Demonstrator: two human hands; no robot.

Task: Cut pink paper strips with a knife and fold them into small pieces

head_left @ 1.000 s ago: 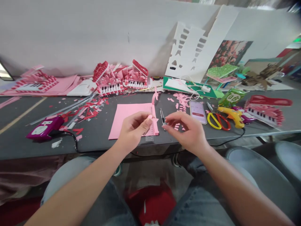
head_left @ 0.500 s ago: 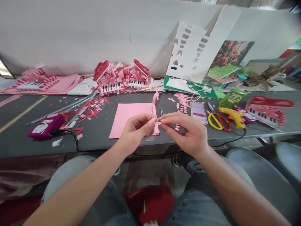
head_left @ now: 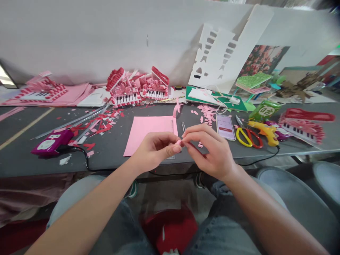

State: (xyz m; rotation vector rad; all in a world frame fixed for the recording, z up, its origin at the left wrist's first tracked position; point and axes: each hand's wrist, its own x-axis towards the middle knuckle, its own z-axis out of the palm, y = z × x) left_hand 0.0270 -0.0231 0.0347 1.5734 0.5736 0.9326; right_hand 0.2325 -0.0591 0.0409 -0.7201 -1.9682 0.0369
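Over the front edge of the table, my left hand (head_left: 158, 150) and my right hand (head_left: 209, 150) meet fingertip to fingertip. Both pinch a small pink paper strip (head_left: 179, 142), which looks curled and is partly covered by my fingers. Under and behind my left hand lies a pink sheet (head_left: 148, 129). A curled pink strip (head_left: 176, 109) rises by its far right corner. Small pink folded pieces (head_left: 200, 144) lie by my right hand, which hides some of them. Just beyond my fingertips is a thin metal tool (head_left: 183, 126).
To the right are a phone (head_left: 225, 127), scissors (head_left: 249, 137) and a yellow glue gun (head_left: 264, 131). A purple box (head_left: 51, 142) with a black cable stands left, near red paper scraps (head_left: 97, 127). Pink paper pianos (head_left: 155, 86) line the back, by a white cut-out board (head_left: 209, 53).
Both hands have come slightly lower and closer to me, still pinching the strip. My right fingers have shifted on it, and it looks more curled.
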